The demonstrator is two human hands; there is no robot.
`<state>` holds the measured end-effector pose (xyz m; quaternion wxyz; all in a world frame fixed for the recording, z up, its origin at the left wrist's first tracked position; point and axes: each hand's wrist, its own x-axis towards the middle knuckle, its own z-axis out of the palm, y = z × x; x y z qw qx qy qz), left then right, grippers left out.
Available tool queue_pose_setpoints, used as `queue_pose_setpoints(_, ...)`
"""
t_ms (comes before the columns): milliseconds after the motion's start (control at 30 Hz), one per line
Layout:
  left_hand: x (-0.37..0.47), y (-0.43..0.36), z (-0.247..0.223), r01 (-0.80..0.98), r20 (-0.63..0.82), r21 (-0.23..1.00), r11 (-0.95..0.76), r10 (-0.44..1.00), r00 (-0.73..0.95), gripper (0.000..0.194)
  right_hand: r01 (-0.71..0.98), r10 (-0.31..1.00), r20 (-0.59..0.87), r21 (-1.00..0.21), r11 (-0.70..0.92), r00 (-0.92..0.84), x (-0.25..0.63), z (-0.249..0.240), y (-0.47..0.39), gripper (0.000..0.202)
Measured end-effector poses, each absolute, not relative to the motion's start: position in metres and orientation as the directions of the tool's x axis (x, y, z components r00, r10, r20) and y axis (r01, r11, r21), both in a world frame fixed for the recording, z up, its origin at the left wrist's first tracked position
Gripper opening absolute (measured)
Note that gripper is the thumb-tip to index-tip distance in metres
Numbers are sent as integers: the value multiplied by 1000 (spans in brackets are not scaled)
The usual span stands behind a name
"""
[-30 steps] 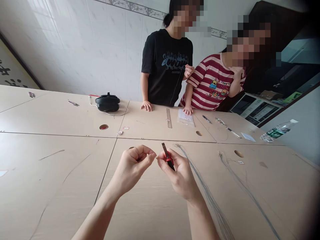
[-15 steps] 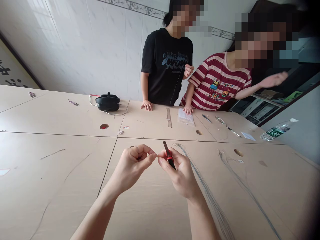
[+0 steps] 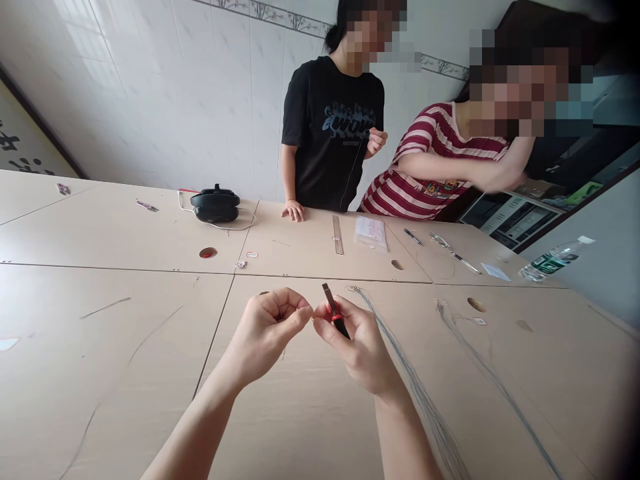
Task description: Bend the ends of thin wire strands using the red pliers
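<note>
Head view, fingers: left hand (image 3: 265, 333) has thumb and forefinger pinched together; whether a strand lies between them I cannot tell
Other fingers: right hand (image 3: 353, 340) grips one tool (image 3: 336, 316), red and black with a flat metal end pointing up and away, its thumb and forefinger nearly meeting the left fingertips
Gold-coloured bit: one (image 3: 313, 319), at the right fingertips between the hands, too small to make out
Cord bundles: two, each with small fittings at the far end; the nearer bundle (image 3: 407, 373) runs just beside the right hand, the farther bundle (image 3: 500, 390) lies to its right
Loose strands: one short dark strand (image 3: 106, 307) and one long thin strand (image 3: 100, 407), both left of the hands on the table (image 3: 135, 440)
Flat things: one ruler (image 3: 338, 235) and one pen (image 3: 413, 237), with the packet between them
Clear packet: one (image 3: 371, 233), pale sheets seemingly inside
Bottle: one (image 3: 553, 260), clear with a green label, lying tilted at the right; contents hard to tell
Black device: one (image 3: 216, 205), a white cable (image 3: 230, 229) beside it
Cabinet: one (image 3: 533, 213), binders on its lower shelf
Co-workers: two across the table, one in black (image 3: 330, 133), one in red stripes (image 3: 400, 193)
</note>
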<state>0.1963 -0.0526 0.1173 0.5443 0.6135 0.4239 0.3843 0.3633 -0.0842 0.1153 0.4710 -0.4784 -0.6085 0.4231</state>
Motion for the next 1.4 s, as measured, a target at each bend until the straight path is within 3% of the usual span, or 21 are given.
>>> queue_pose_setpoints(1400,194,-54,116,62,56,994,-86,925,377,29,177,974,197,-961,214,-108,364,118,-84,23)
